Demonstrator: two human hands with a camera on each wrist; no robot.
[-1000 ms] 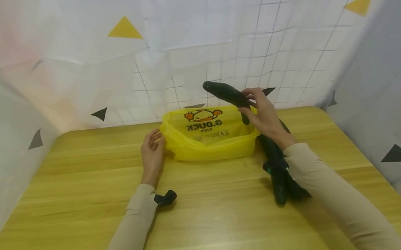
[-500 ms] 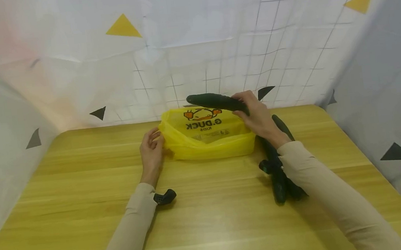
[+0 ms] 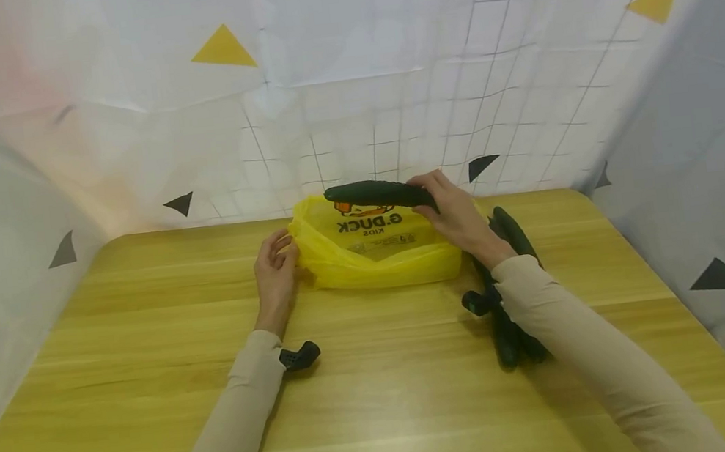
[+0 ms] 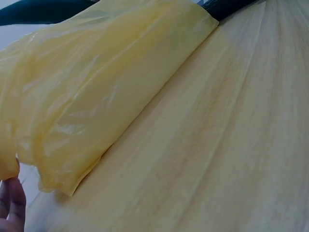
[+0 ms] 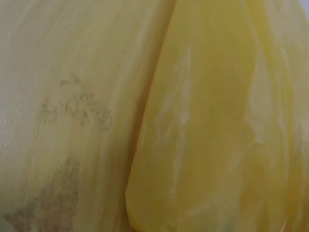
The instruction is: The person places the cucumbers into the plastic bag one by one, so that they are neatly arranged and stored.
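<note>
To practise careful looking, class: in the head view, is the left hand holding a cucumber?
No, the left hand grips the edge of the yellow bag, while the right hand holds a cucumber.

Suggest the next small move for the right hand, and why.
Probably lower the held cucumber into the yellow bag. The right hand grips it by one end, roughly level, and the left wrist view shows it higher than the bag. The bag's mouth gapes, and the left hand pinches its left edge, which should help steady it.
</note>
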